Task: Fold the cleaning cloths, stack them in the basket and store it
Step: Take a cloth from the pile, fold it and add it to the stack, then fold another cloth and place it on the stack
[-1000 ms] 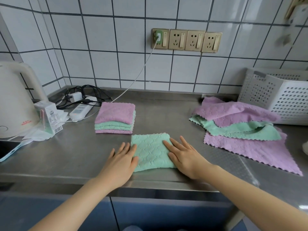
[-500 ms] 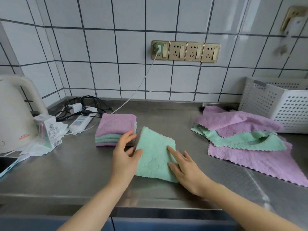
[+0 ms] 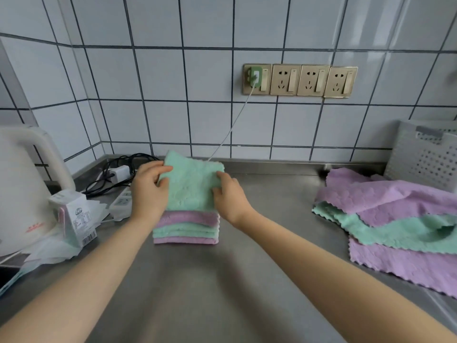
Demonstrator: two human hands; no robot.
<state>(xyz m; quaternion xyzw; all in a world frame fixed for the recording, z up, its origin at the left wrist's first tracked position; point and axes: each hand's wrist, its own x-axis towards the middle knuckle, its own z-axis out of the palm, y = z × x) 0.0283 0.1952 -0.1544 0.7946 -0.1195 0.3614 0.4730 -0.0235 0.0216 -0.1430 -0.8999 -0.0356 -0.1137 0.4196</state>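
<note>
- Here, a folded green cloth point(image 3: 191, 185) sits between both hands, over the stack of folded cloths point(image 3: 186, 227) on the steel counter point(image 3: 222, 293).
- The left hand point(image 3: 148, 191) pinches the cloth's left edge, thumb on top and fingers curled at the side.
- The right hand point(image 3: 228, 196) grips the right edge, its thumb pressed on the upper face near the far corner.
- The cloth's near edge touches the top pink layer of the stack; whether its far edge rests down or is raised cannot be told.
- The stack shows pink and green layers, edges roughly aligned, near the counter's middle left.
- Well apart to the right lies a loose pile of unfolded cloths point(image 3: 395, 219), purple and green, overlapping.
- Just behind that pile stands a white perforated basket point(image 3: 425, 157) against the tiled wall.
- To the left are a white kettle point(image 3: 22, 189), a small carton point(image 3: 74, 216), a power strip point(image 3: 122, 203) and black cables point(image 3: 116, 169).
- A row of wall sockets point(image 3: 300, 80) carries one green plug point(image 3: 254, 76) with a white cord running down.
</note>
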